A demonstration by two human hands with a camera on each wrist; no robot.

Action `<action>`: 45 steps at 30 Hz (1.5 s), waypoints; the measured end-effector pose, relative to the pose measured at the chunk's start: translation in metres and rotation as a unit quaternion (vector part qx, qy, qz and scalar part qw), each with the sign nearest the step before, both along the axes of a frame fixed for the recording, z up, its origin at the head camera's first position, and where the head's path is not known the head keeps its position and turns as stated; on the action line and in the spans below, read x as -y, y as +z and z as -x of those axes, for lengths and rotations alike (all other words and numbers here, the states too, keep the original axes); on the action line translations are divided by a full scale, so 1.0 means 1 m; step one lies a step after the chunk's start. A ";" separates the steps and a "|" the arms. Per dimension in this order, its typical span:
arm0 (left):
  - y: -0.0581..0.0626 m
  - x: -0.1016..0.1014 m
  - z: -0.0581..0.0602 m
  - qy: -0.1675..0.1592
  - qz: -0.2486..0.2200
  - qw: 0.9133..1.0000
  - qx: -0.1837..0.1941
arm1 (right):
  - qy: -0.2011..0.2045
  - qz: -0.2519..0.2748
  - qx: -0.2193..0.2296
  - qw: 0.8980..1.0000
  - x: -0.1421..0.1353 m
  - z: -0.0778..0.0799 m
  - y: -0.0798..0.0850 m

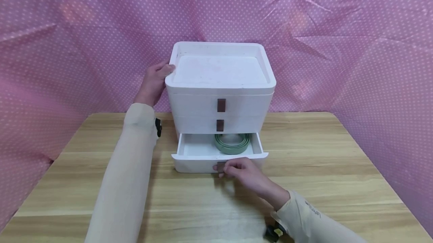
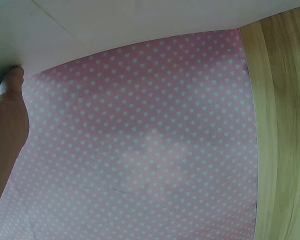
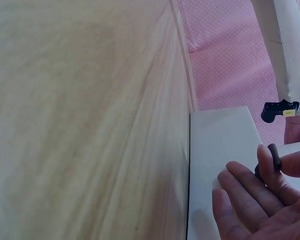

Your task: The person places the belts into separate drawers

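Observation:
A white drawer cabinet with a tray-like top stands at the far side of the table. Its bottom drawer is pulled out, and a coiled green strap lies inside it toward the right. My right hand pinches the brown pull tab on that drawer's front; in the right wrist view thumb and index finger close on the tab while the other fingers extend. My left hand grips the cabinet's upper left side, its thumb over the top rim. The left wrist view catches that hand against the white side.
Two upper drawers, with brown tabs, are closed. A pink dotted cloth hangs behind the cabinet and along both sides. Wooden tabletop extends to the left, right and front of the cabinet.

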State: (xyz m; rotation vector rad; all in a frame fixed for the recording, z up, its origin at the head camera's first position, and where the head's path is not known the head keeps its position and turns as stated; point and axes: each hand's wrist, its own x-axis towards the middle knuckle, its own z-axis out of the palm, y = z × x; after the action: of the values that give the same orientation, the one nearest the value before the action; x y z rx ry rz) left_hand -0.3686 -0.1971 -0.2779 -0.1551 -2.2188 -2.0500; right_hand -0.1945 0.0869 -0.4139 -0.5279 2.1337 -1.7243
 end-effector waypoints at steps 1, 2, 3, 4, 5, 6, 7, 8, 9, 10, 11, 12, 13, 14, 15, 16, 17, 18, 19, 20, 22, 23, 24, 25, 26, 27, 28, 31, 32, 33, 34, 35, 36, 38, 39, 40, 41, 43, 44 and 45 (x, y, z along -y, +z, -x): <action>0.000 0.000 0.000 0.000 -0.001 1.000 0.000 | 0.000 0.001 0.000 1.000 0.000 0.000 0.000; 0.000 0.000 0.000 0.000 -0.003 1.000 -0.001 | 0.000 0.001 -0.001 1.000 0.000 0.001 -0.001; 0.000 0.000 0.001 0.000 -0.005 1.000 -0.001 | -0.001 0.001 -0.001 1.000 0.000 0.001 -0.001; 0.000 0.001 0.001 0.001 -0.005 1.000 -0.001 | -0.002 0.002 -0.001 1.000 0.000 0.001 -0.001; 0.000 0.001 0.001 0.002 -0.005 1.000 0.000 | -0.004 0.002 -0.002 1.000 0.000 0.002 -0.002; 0.000 0.001 0.001 0.003 -0.004 1.000 0.000 | -0.005 0.004 -0.002 1.000 0.000 0.002 -0.002; 0.000 0.001 0.001 0.003 -0.003 1.000 0.001 | -0.005 0.006 0.000 1.000 0.000 0.002 -0.002; 0.000 0.001 0.000 0.004 -0.003 1.000 0.002 | -0.006 0.007 0.001 1.000 0.000 0.002 -0.002; 0.000 0.000 0.000 0.004 -0.001 1.000 0.003 | -0.006 0.008 0.003 1.000 0.000 0.002 -0.002; 0.000 0.000 0.000 0.005 0.000 1.000 0.003 | -0.007 0.011 0.005 1.000 0.000 0.002 -0.003; 0.000 0.000 0.000 0.005 0.000 1.000 0.003 | -0.007 0.012 0.006 1.000 0.000 0.002 -0.003; 0.000 0.000 0.000 0.005 0.001 1.000 0.003 | -0.006 0.012 0.007 1.000 0.000 0.002 -0.003; 0.000 0.000 -0.001 0.004 0.002 1.000 0.002 | -0.006 0.013 0.008 1.000 0.000 0.002 -0.003; 0.000 -0.001 -0.001 0.004 0.002 1.000 0.002 | -0.006 0.013 0.008 1.000 -0.001 0.002 -0.003; 0.000 -0.001 -0.001 0.004 0.003 1.000 0.001 | -0.006 0.013 0.008 1.000 -0.001 0.002 -0.003; 0.000 -0.001 -0.001 0.004 0.004 1.000 0.000 | -0.006 0.012 0.008 1.000 -0.001 0.003 -0.004; 0.000 -0.001 -0.001 0.003 0.004 1.000 0.000 | -0.006 0.012 0.008 1.000 -0.001 0.003 -0.004; 0.000 -0.002 -0.001 0.003 0.004 1.000 0.000 | -0.006 0.013 0.007 1.000 -0.001 0.003 -0.004; 0.000 -0.002 -0.001 0.003 0.005 1.000 0.000 | -0.007 0.013 0.009 1.000 -0.001 0.003 -0.004; 0.000 -0.002 -0.001 0.002 0.004 1.000 0.000 | -0.008 0.012 0.008 1.000 -0.001 0.004 -0.004; 0.000 -0.002 -0.001 0.001 0.002 1.000 0.002 | -0.009 0.013 0.013 1.000 -0.001 0.004 -0.005; 0.000 -0.002 -0.001 0.001 -0.001 1.000 0.001 | -0.010 0.014 0.014 1.000 -0.001 0.004 -0.005; 0.000 -0.002 -0.001 0.001 -0.001 1.000 0.002 | -0.009 0.016 0.017 1.000 -0.001 0.004 -0.005; 0.000 -0.001 -0.001 0.002 -0.002 1.000 0.002 | -0.009 0.018 0.019 1.000 0.000 0.004 -0.005; 0.000 -0.001 -0.001 0.003 -0.003 1.000 0.003 | -0.009 0.019 0.020 1.000 0.000 0.004 -0.005; 0.000 -0.001 -0.001 0.003 -0.003 1.000 0.003 | -0.009 0.020 0.022 1.000 0.000 0.005 -0.005; 0.000 -0.001 -0.001 0.004 -0.004 1.000 0.002 | -0.009 0.020 0.022 1.000 0.000 0.005 -0.005; 0.001 -0.001 -0.001 0.002 -0.005 1.000 0.004 | -0.011 0.018 0.021 1.000 0.001 0.006 -0.005; 0.001 -0.001 -0.001 0.002 -0.006 1.000 0.003 | -0.012 0.016 0.020 1.000 0.001 0.006 -0.005; 0.001 -0.001 -0.001 0.001 -0.006 1.000 0.004 | -0.012 0.016 0.020 1.000 0.001 0.007 -0.005; 0.001 -0.001 -0.001 0.000 -0.006 1.000 0.004 | -0.012 0.016 0.020 1.000 0.001 0.007 -0.004; 0.001 -0.001 -0.001 0.000 -0.005 1.000 0.004 | -0.012 0.017 0.020 1.000 0.001 0.007 -0.004; 0.001 -0.001 -0.001 0.000 -0.005 1.000 0.004 | -0.011 0.017 0.020 1.000 0.001 0.007 -0.004; 0.001 -0.001 -0.001 0.001 -0.003 1.000 0.004 | -0.011 0.018 0.022 1.000 0.001 0.008 -0.003; 0.002 -0.001 -0.001 0.002 -0.002 1.000 0.005 | -0.011 0.019 0.024 0.999 0.001 0.008 -0.003; 0.002 -0.001 -0.001 0.002 0.000 1.000 0.005 | -0.011 0.019 0.024 0.999 0.001 0.008 -0.003; 0.002 -0.001 -0.001 0.003 0.000 1.000 0.007 | -0.012 0.019 0.025 0.999 0.001 0.008 -0.002; 0.002 -0.001 -0.001 0.002 -0.001 1.000 0.010 | -0.013 0.021 0.029 0.999 0.002 0.008 -0.002; 0.002 -0.001 -0.001 0.001 -0.001 1.000 0.012 | -0.013 0.022 0.031 0.999 0.002 0.009 -0.002; 0.002 -0.001 -0.001 0.001 -0.001 1.000 0.014 | -0.014 0.023 0.033 0.999 0.002 0.009 -0.002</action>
State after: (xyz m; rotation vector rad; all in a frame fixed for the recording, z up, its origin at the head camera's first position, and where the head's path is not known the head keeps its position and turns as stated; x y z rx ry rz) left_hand -0.3673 -0.1959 -0.2757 -0.1249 -2.2311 -2.0657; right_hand -0.2032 0.0846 -0.4157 -0.4486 2.0693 -1.7838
